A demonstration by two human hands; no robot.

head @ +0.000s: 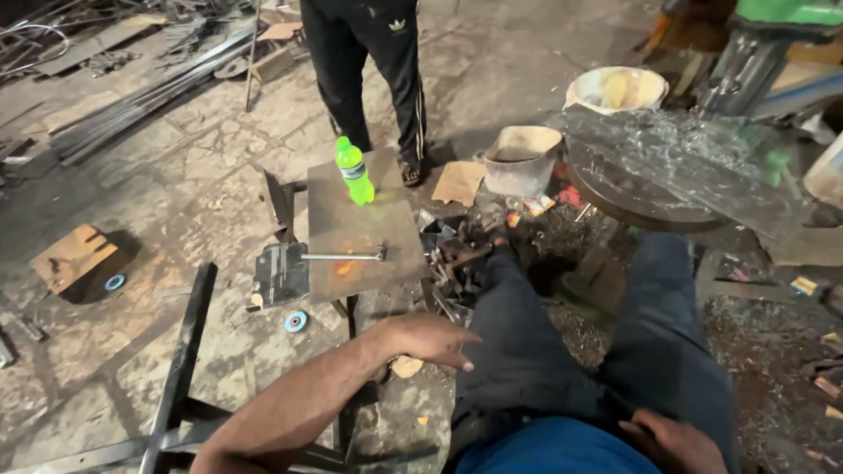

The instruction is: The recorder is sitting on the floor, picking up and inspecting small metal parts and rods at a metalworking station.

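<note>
I sit with both legs stretched out in dark trousers. My left hand [428, 339] rests palm down near my left knee, fingers loosely together, holding nothing. My right hand [672, 441] lies on my right thigh at the bottom edge, also with nothing in it. Ahead of my left hand stands a small metal plate table [351, 263]. On it a green plastic bottle [354, 171] stands upright, and a metal rod [342, 256] lies flat across the plate.
A person in black track trousers [364, 61] stands behind the table. Scrap metal pieces [457, 259] pile beside my left leg. Two buckets [522, 158] [615, 88] stand at the back right, steel bars [149, 96] lie at the far left, and a black frame [180, 369] lies near my left arm.
</note>
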